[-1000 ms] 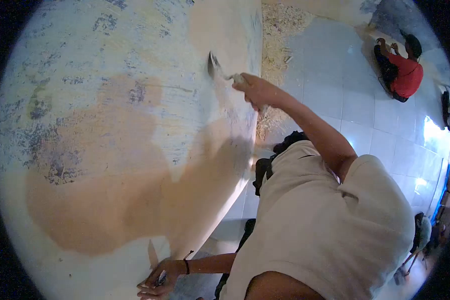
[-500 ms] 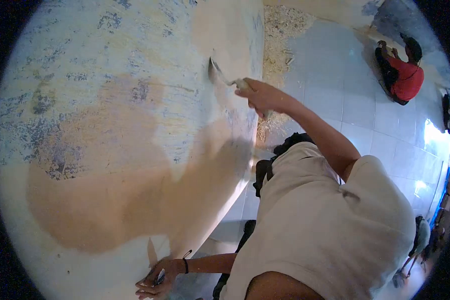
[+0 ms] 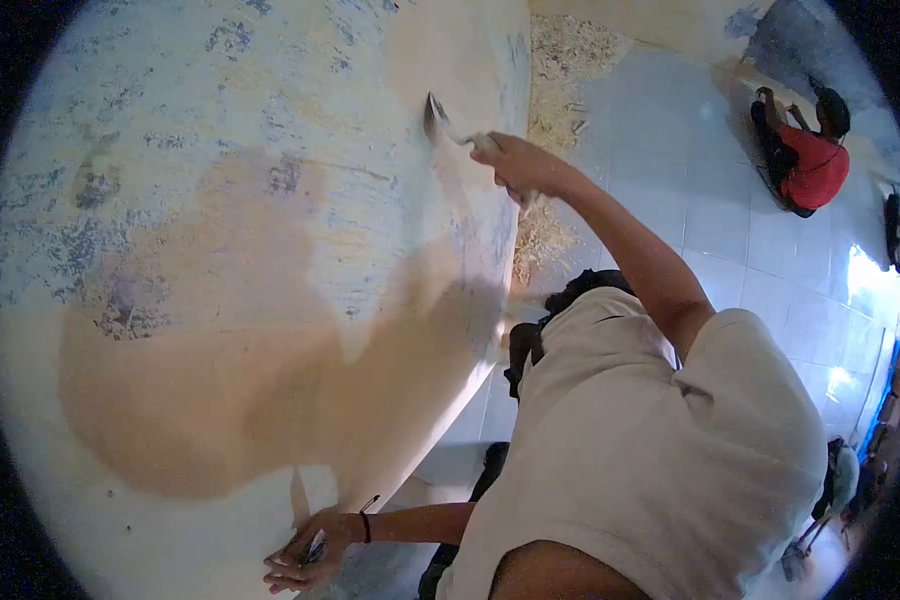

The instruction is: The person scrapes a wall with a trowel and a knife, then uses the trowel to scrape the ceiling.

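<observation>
My right hand is closed around the handle of a scraper. Its thin metal blade touches the wall, where pale, yellowish and bluish patches of worn paint show. Lower in the view, my left hand, with a dark band at the wrist, is close to the same wall. The fingers of that hand are stretched and apart. A small shiny, dark spot shows between thumb and fingers; I cannot make out what it is.
Pale flakes and scrapings lie along the wall's foot on the tiled floor. A person in a red shirt crouches farther off by another wall. Another person is at the lower right edge. Large shadows fall across my wall.
My right hand and the scraper have moved a little toward the top of the view, the blade shifting along the wall. My left hand has shifted slightly to the left.
</observation>
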A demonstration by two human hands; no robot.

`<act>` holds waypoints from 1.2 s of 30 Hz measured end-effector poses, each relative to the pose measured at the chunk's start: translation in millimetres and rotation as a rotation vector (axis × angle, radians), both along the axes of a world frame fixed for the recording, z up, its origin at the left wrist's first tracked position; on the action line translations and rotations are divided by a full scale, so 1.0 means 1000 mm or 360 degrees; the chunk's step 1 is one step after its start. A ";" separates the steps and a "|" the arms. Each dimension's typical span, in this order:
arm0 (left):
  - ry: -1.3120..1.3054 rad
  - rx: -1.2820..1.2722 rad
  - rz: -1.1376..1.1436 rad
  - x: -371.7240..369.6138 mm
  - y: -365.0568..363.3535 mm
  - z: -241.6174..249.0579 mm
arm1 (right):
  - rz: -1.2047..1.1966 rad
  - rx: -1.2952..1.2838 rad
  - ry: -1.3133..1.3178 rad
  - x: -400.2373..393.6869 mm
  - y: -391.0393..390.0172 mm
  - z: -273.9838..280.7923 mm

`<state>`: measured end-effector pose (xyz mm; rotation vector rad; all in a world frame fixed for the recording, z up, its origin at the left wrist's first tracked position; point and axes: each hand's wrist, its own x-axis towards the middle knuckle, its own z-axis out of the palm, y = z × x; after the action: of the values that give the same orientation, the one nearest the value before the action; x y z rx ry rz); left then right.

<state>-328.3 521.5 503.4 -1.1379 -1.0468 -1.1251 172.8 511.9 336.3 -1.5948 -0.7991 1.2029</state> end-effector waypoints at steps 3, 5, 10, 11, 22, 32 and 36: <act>0.0050 0.0077 -0.0260 -0.010 0.003 0.004 | -0.0075 -0.0069 0.0130 0.002 0.002 0.016; 0.0057 0.0072 -0.0198 -0.011 0.004 0.004 | -0.0015 -0.0049 0.0109 -0.013 -0.009 0.022; 0.0046 0.0034 -0.0027 -0.019 0.001 0.001 | -0.0031 -0.0008 0.0131 0.001 0.014 -0.004; 0.0050 0.0024 -0.0017 -0.021 0.000 0.001 | -0.0070 -0.0017 0.0184 0.006 0.019 -0.008; 0.0101 0.0036 -0.0205 -0.021 -0.001 0.001 | -0.0282 -0.0042 0.0189 0.024 0.033 -0.005; 0.0134 -0.0018 -0.0257 -0.017 0.001 0.002 | -0.0157 -0.0119 0.0089 -0.012 0.011 -0.023; 0.0124 -0.0035 -0.0245 -0.015 0.000 -0.001 | -0.0201 -0.0253 0.0275 -0.014 0.005 -0.120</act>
<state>-343.5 521.7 502.3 -1.2872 -0.9254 -1.1823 158.5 517.2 216.3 -1.6172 -0.4952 1.3178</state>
